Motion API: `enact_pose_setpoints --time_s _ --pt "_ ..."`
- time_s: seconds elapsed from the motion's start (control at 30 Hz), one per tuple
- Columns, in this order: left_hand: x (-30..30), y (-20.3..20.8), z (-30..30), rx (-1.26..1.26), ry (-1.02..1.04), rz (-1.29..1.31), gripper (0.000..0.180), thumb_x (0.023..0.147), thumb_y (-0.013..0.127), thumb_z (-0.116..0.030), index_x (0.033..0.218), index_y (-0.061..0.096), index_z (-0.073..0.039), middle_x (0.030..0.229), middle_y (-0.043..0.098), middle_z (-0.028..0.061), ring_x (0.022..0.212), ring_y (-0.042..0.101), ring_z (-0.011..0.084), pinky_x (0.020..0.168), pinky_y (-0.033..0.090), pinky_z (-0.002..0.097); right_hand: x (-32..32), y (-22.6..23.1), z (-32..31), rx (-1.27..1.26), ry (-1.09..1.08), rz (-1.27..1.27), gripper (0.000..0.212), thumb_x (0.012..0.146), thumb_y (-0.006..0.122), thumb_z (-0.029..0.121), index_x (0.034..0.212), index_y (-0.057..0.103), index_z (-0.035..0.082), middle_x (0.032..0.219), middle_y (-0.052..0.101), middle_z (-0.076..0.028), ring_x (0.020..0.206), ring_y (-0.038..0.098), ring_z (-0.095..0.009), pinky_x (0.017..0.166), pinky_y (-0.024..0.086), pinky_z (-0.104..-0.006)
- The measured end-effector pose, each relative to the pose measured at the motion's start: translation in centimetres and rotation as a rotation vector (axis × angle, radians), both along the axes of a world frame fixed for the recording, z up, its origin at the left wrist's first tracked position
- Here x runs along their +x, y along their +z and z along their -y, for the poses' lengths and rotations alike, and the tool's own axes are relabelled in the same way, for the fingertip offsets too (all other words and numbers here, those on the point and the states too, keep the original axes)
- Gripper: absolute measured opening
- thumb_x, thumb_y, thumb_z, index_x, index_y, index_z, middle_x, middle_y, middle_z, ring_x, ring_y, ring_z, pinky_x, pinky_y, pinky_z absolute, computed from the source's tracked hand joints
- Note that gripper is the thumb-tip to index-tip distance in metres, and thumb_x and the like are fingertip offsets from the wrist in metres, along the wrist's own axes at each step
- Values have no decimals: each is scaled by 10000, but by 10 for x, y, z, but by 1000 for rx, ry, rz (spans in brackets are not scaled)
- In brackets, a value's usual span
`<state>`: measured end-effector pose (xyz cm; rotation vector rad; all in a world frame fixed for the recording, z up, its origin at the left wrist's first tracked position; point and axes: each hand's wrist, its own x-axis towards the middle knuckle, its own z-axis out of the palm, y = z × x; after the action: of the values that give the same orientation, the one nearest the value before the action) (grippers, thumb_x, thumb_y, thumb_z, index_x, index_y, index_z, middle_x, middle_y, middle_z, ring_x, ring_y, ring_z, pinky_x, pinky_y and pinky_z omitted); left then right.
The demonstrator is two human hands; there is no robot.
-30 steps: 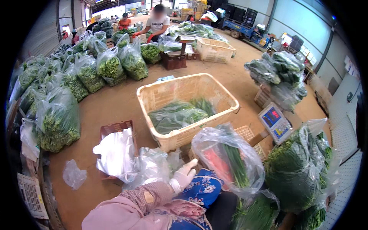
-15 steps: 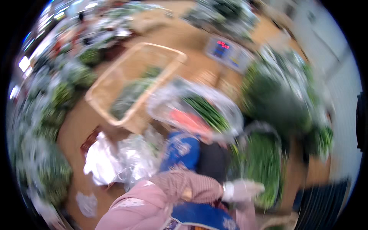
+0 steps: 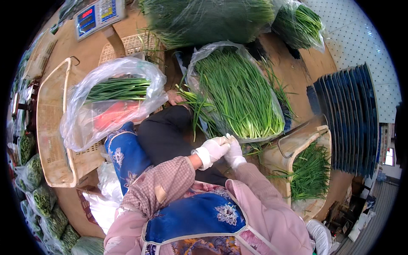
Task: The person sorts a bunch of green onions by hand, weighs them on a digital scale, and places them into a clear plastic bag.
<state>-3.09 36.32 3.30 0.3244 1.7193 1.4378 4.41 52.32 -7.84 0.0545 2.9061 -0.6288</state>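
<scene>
My left hand, in a white glove, meets my right hand, also gloved in white, just short of a clear plastic bag of green chives. The fingers of both are closed and pressed together. Whatever they pinch, if anything, is too small or hidden to name. The bag lies open on top, with the pale stem ends towards me and the leaves pointing away. Loose chives hang over its left side. Farther left, an open clear bag holds a smaller bunch of chives beside something red.
A cream plastic crate stands at the left. Another crate with loose greens is at my right, near stacked dark blue trays. A digital scale and big bagged bundles of greens lie beyond.
My view has swung to the right, so the bagged chives now lie in front of me. My right hand has come into view, and both hands are together at the bag's near edge.
</scene>
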Motion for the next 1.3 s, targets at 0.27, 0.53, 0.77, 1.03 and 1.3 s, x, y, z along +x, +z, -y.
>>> enact_pose_setpoints --time_s 0.27,0.53,0.77,1.03,1.3 --pt "1 -10 -7 -2 46 220 268 831 546 -154 1037 586 13 832 601 26 699 534 96 652 444 233 -41 27 -60 33 -528 203 849 695 710 349 1294 292 -83 1078 531 -269 1023 508 -381 916 398 -407" --pt "0 -15 -4 24 99 247 278 831 544 -162 1042 586 15 835 603 25 695 538 94 654 452 238 -67 23 -41 295 -664 295 932 539 798 449 1198 406 -82 1094 543 -233 1035 531 -326 893 427 -364" --pt "-5 -7 -3 17 24 200 311 844 525 -187 1077 570 14 871 608 47 746 557 119 695 460 251 -75 24 -24 278 -746 389 1001 563 799 433 1277 310 -69 1122 538 -214 1044 535 -317 890 436 -351" --pt "-7 -5 -4 -17 -9 223 319 845 522 -197 1079 569 15 850 606 48 740 558 123 694 460 256 -96 37 -72 14 -713 546 676 598 787 384 1086 545 -16 1076 594 -213 1009 578 -317 875 441 -356" --pt "-7 -9 -6 1 -12 233 286 838 525 -200 1023 583 11 831 599 37 719 554 122 684 458 256 -99 34 -36 352 -578 534 739 594 786 442 1109 486 6 1094 573 -162 1027 568 -275 867 457 -356"
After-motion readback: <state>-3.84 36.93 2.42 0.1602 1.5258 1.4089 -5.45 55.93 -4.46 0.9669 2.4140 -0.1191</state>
